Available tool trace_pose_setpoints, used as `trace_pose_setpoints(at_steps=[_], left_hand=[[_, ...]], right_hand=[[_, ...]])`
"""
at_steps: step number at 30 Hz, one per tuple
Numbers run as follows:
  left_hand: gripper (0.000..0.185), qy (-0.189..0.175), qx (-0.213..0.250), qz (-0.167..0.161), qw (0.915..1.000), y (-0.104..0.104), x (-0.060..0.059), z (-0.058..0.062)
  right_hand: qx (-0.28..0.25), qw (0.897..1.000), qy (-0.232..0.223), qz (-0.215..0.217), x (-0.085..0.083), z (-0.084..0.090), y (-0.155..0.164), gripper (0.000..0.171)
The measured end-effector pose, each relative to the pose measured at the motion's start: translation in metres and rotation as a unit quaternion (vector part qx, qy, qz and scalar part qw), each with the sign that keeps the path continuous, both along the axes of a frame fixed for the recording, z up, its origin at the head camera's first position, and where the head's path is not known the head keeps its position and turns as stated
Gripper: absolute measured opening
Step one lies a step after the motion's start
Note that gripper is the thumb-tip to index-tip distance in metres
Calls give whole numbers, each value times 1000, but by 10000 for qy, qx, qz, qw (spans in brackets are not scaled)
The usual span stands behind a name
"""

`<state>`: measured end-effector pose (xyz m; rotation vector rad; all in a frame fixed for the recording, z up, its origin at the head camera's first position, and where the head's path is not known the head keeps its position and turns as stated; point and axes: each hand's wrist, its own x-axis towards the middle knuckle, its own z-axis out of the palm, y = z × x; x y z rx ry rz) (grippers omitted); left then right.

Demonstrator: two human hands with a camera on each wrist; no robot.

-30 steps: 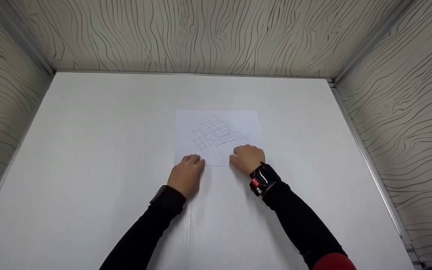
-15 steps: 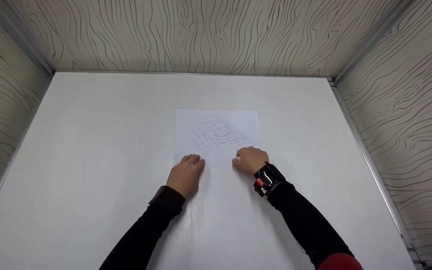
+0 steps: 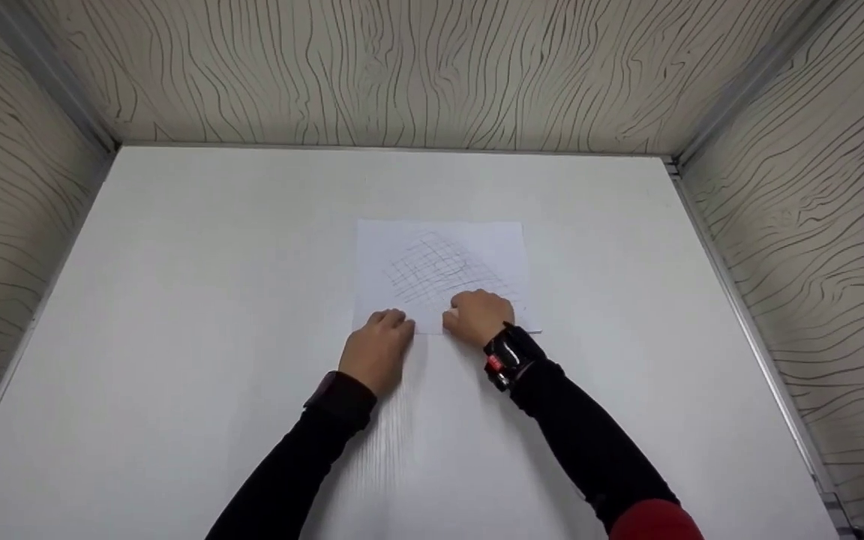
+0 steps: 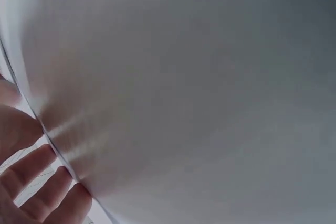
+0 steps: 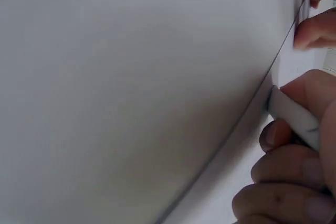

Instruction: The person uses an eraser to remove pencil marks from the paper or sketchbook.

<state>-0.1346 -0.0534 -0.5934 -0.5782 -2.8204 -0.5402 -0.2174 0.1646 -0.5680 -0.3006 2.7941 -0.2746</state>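
A sheet of white paper (image 3: 511, 247) with a hand-drawn grid of thin, crossing grey lines lies flat on the white table (image 3: 214, 300). At its near left corner, my left hand (image 3: 377, 351) presses down with the fingertips; in the left wrist view those fingers (image 4: 55, 192) lie along the paper's near edge. My right hand (image 3: 481, 319) is over the near right part of the sheet. Curled fingers there grip a white eraser (image 5: 295, 111) with a darkened end, which is close over the paper beside its edge. From the head view the hand hides most of the eraser.
Panels with a wood-grain line pattern (image 3: 402, 75) stand behind the table and on both sides. A metal rail (image 3: 747, 337) runs along the table's right edge. Black sleeves and wrist straps cover both forearms.
My right hand shifts slightly right, then back left along the paper's near edge with the eraser. My left hand stays in place on the sheet. The head view shifts slightly.
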Motion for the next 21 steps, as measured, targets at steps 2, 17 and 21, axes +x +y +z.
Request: trace_pose_setpoints(at_steps=[2,17,21], left_hand=[[24,42,-47,95,9999,-1,0,3],[24,-50,45,182,9998,1,-3,-12],[27,195,-140,169,9996,-1,-4,-12]], right_hand=[[25,9999,-23,-157,-3,1,18,50],[28,9997,162,181,-4,-5,-32,40],[-65,9997,-171,-178,-8,2,6,51]])
